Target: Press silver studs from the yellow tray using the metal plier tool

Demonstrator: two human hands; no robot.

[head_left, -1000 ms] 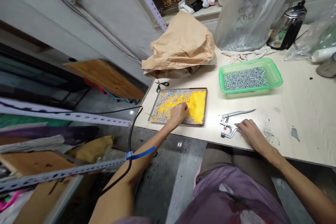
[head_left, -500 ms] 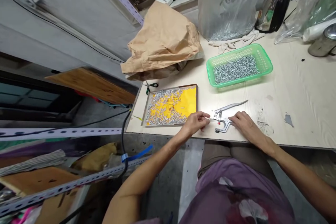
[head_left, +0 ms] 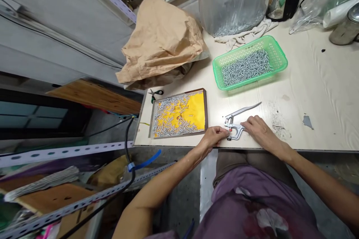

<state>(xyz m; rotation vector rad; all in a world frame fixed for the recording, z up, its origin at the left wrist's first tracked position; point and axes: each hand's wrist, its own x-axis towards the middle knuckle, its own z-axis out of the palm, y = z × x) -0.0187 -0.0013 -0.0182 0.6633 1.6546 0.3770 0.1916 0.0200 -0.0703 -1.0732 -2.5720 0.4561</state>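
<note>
Fingers of the left hand (head_left: 213,136) are pinched together at the open mouth of the silver metal hand pliers (head_left: 238,129); whether a small piece sits between the tips, I cannot tell. A second ago this hand was in the shallow rectangular tray (head_left: 205,110) with a yellow bottom, at the left of the worktop (head_left: 311,93); now it is clear of it, at the near middle. That suggests the work has passed from picking at the tray to placing something at the pliers. Fingers of the right hand (head_left: 259,130) are closed on the lower handle, as they were then, and the upper handle stands spread.

Counted: two hands, one pair of pliers, one tray, one green perforated plastic basket (head_left: 276,54) on the far side, one pair of dark-handled scissors (head_left: 153,98) at the far left of the tray, and one crumpled brown paper bag (head_left: 165,41) beyond. Small silvery metal pieces (head_left: 168,129) lie in both tray and basket, too many to count.
</note>
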